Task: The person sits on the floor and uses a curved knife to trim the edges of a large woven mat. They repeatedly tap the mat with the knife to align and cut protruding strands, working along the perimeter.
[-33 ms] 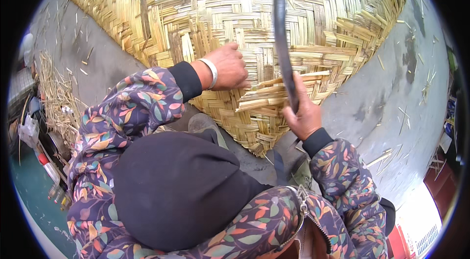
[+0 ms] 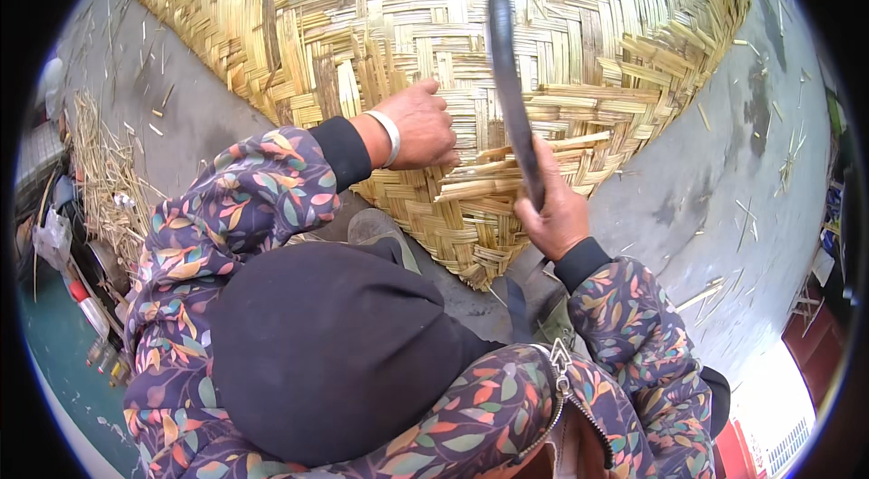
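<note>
A large woven mat [image 2: 507,53] of pale split-cane strips lies before me, its near corner pointing toward my feet. My right hand [image 2: 555,212] is closed round the lower end of a long, dark, slightly curved, blade-like tool [image 2: 512,85], which points away from me over the mat. Several loose strip ends [image 2: 480,187] stick out of the weave beside that hand and pass under the tool. On the mat to their left rests my left hand [image 2: 420,126], its fingers curled under; whatever they grip is hidden. A pale bracelet circles that wrist.
Grey floor [image 2: 697,180] with scattered cane bits borders the mat on both sides. At the far left lies a heap of dry straw [image 2: 104,153], near a clear plastic bag [image 2: 54,239] and assorted tools. My shoe [image 2: 373,225] is close to the mat's near corner.
My right hand has shifted slightly left, and the tool's far end has swung left with it. The left hand stays almost where it was.
</note>
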Demonstrator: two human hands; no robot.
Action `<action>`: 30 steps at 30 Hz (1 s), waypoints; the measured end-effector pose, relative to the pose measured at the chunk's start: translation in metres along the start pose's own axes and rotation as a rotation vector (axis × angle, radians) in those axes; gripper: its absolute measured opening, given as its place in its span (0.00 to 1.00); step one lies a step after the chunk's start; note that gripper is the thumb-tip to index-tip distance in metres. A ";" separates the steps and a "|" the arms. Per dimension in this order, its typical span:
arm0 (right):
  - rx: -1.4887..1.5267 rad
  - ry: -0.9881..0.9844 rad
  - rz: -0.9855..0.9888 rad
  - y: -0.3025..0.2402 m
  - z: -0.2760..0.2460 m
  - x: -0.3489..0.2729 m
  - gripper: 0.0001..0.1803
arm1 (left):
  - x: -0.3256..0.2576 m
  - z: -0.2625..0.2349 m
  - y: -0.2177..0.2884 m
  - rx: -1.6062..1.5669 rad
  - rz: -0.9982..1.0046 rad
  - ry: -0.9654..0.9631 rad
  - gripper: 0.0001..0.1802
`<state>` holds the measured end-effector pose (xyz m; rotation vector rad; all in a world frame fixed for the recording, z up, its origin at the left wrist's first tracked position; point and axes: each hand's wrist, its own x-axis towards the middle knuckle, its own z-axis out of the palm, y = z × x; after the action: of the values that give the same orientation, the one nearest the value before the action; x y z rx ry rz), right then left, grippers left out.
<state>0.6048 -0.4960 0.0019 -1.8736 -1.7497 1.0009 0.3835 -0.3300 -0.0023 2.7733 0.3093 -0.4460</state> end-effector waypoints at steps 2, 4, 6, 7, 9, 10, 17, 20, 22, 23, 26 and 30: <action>-0.062 0.038 -0.100 -0.005 0.006 0.004 0.47 | -0.009 0.000 0.006 -0.001 -0.006 0.075 0.20; -0.085 0.046 -0.101 -0.004 0.009 0.010 0.47 | -0.016 -0.004 0.014 0.051 -0.006 0.143 0.20; -0.111 0.065 -0.113 0.002 0.013 0.018 0.46 | -0.019 -0.009 0.018 0.068 0.022 0.245 0.20; -0.125 0.067 -0.110 0.005 0.015 0.020 0.46 | -0.022 -0.011 0.020 0.069 0.038 0.263 0.18; -0.167 0.060 -0.101 0.013 0.020 0.026 0.45 | -0.026 -0.014 0.024 0.054 0.048 0.330 0.17; -0.201 0.061 -0.083 0.016 0.022 0.028 0.45 | -0.028 -0.015 0.026 0.042 0.058 0.350 0.17; -0.398 0.052 -0.080 0.021 0.040 0.039 0.41 | -0.035 -0.012 0.034 0.126 0.044 0.372 0.19; -0.398 0.049 -0.081 0.020 0.040 0.040 0.40 | -0.022 -0.007 0.030 0.225 -0.034 0.243 0.20; -0.377 0.020 -0.072 0.020 0.039 0.041 0.38 | -0.009 -0.003 0.028 0.317 -0.081 0.219 0.22; -0.377 0.015 -0.072 0.019 0.038 0.041 0.38 | -0.008 -0.001 0.030 0.354 -0.132 0.158 0.28; -0.373 -0.026 -0.061 0.019 0.038 0.042 0.36 | -0.011 0.008 0.035 0.393 -0.198 0.339 0.30; -0.347 -0.058 -0.076 0.019 0.033 0.046 0.38 | -0.046 0.015 0.023 0.242 -0.363 0.500 0.27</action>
<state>0.5928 -0.4606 -0.0440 -1.9752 -2.1240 0.7679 0.3423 -0.3633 0.0062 3.0379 0.9390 0.1584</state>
